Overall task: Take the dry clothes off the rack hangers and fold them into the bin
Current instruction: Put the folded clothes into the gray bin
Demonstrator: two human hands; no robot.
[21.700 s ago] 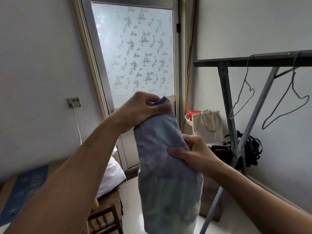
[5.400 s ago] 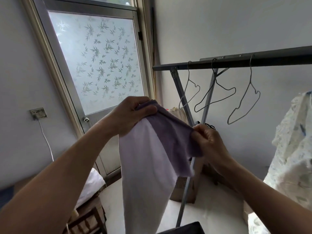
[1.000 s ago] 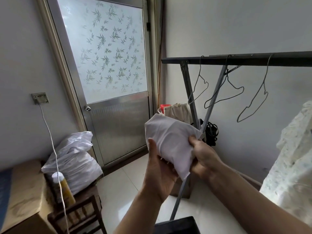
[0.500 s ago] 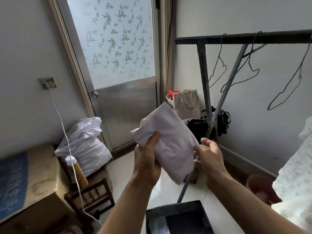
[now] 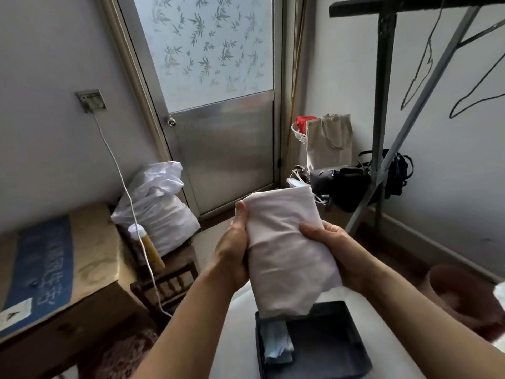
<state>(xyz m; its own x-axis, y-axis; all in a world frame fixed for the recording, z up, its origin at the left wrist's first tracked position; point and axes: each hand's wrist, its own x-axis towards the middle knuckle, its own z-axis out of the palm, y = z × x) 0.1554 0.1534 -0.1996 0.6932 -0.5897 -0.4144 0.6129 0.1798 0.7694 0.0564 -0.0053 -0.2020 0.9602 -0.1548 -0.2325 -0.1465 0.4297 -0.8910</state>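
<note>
I've just closed my right hand [image 5: 337, 254] back onto the folded white cloth [image 5: 287, 247], left hand [image 5: 235, 250] gripping too, fingers curled round both edges, the dark bin [image 5: 352, 348] now straight below them, ready to drop it in

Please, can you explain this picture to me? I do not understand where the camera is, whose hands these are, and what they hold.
The camera sits on a person's head and looks forward and down, so the two bare arms are that person's own. The left hand and the right hand both grip a folded pale white cloth. Below it, on the floor, stands a dark rectangular bin with a folded blue-grey garment inside. At upper right is a dark metal drying rack with empty wire hangers.
</note>
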